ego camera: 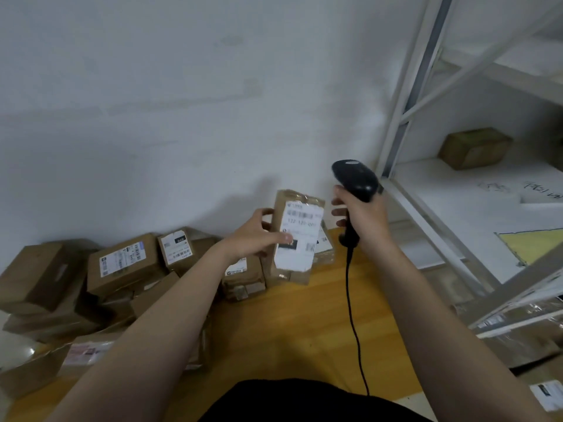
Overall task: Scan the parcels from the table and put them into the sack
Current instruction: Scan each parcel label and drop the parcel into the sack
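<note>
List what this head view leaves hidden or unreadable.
1. The sack: not in the head view at all.
2. Label on the held parcel: print blurred; thumb of the left hand covers part.
3. Trigger of the scanner: hidden under the right hand.
4. Part of the pile of parcels: behind the left forearm.

The person is wearing a black garment (pixel 304 402), which is showing as a dark rounded mass at the bottom edge. The left forearm (pixel 158 315) and right forearm (pixel 426 300) are showing bare down to the left hand (pixel 253 236) and right hand (pixel 362 214).
</note>
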